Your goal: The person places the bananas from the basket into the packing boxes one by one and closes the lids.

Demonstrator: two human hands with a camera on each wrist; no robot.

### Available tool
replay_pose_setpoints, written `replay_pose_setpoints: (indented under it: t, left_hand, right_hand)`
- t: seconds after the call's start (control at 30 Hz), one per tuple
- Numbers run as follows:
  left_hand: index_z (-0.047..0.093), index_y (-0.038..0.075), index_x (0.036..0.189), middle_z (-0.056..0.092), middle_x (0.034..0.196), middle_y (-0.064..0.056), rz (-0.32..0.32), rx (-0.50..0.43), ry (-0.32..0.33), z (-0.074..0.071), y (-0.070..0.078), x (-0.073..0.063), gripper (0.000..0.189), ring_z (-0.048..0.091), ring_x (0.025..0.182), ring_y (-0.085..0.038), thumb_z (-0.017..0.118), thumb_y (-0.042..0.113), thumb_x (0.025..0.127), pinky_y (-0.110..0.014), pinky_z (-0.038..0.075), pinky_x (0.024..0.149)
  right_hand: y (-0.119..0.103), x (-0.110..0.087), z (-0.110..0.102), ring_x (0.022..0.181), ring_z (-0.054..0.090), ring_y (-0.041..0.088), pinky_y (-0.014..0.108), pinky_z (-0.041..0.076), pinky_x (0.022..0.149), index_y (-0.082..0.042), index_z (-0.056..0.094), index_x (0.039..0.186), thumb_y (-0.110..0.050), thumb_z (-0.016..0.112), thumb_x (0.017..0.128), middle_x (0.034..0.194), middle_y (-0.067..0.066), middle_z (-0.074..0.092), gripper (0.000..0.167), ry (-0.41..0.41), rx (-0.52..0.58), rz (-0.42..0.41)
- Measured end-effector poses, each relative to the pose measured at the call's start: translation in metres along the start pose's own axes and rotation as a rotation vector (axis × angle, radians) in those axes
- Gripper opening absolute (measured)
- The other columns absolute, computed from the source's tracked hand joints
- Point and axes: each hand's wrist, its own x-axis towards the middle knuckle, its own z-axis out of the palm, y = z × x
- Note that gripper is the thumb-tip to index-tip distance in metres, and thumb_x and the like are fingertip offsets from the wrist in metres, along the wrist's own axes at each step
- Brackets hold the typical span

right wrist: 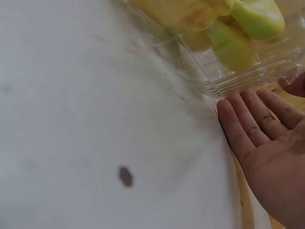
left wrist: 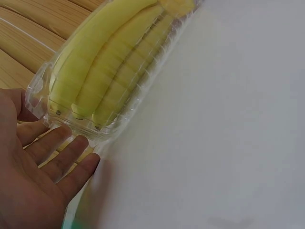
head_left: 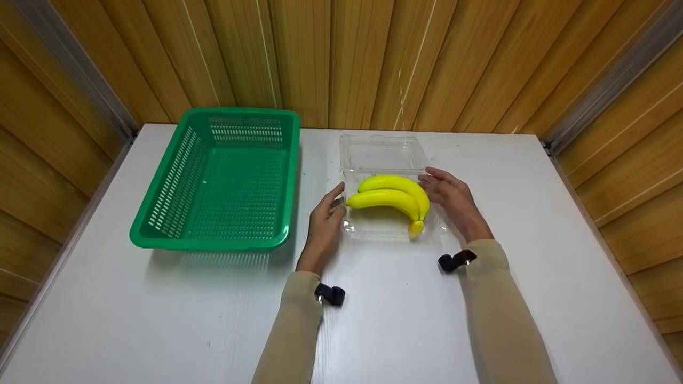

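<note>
1 left grip [head_left: 323,229] and 1 right grip [head_left: 453,200], both outspread, flank the clear container [head_left: 373,226] of bananas [head_left: 397,197]; even side pressure advised.

Cannot identify the blurred dark spot [right wrist: 126,176] in the right wrist view. Can see bananas [left wrist: 102,64] cut off at top, left wrist view; sleeves [head_left: 504,314] cut off at bottom, head view.

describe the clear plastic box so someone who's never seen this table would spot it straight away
On the white table, look to the right of the green basket. The clear plastic box lies there, its lid open toward the wood-look wall, yellow bananas in its base. Unlike the basket, it is colourless and see-through.
</note>
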Motion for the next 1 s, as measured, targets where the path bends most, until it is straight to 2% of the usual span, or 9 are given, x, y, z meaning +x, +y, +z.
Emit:
replay_pose_setpoints:
  t: [0.27,0.43,0.6,0.83,1.0]
  left_hand:
    - [0.048,0.006,0.159,0.049,0.162,-0.007,0.009,-0.012,0.000,0.000,-0.001,-0.001,0.055,0.055,0.140,-0.030,0.048,0.008,0.105,-0.044,0.045,0.115]
    - [0.048,0.008,0.160,0.049,0.162,-0.005,0.004,-0.011,0.002,0.000,-0.001,-0.001,0.055,0.056,0.139,-0.028,0.048,0.009,0.105,-0.043,0.046,0.115]
    - [0.049,0.007,0.159,0.050,0.162,-0.007,0.013,-0.031,0.007,-0.001,-0.001,0.000,0.055,0.056,0.138,-0.030,0.048,0.007,0.104,-0.042,0.047,0.113]
    - [0.050,0.005,0.158,0.051,0.161,-0.008,0.020,-0.051,0.012,-0.001,-0.002,0.000,0.054,0.058,0.136,-0.032,0.050,0.005,0.104,-0.041,0.049,0.111]
    - [0.049,0.005,0.158,0.050,0.161,-0.008,0.018,-0.039,0.008,-0.001,-0.002,0.000,0.056,0.058,0.136,-0.032,0.049,0.005,0.103,-0.041,0.049,0.110]
  right_hand:
    - [0.005,0.001,-0.001,0.141,0.054,0.022,0.034,0.047,0.113,-0.016,0.049,0.160,-0.020,0.056,0.108,0.153,0.006,0.058,0.053,0.005,-0.003,-0.040]
    - [0.006,-0.001,0.000,0.141,0.054,0.024,0.031,0.049,0.110,-0.012,0.048,0.160,-0.020,0.060,0.109,0.153,0.010,0.058,0.053,0.005,0.039,-0.082]
    - [0.009,-0.003,0.001,0.141,0.054,0.026,0.033,0.049,0.111,-0.010,0.050,0.157,-0.015,0.057,0.110,0.152,0.015,0.057,0.048,-0.004,0.100,-0.126]
    - [0.011,-0.007,0.003,0.141,0.053,0.026,0.036,0.044,0.116,-0.009,0.049,0.158,-0.013,0.057,0.110,0.153,0.015,0.055,0.048,0.007,0.139,-0.130]
    - [0.012,-0.006,0.006,0.140,0.053,0.027,0.035,0.046,0.114,-0.008,0.052,0.156,-0.013,0.060,0.109,0.152,0.015,0.056,0.049,0.040,0.173,-0.143]
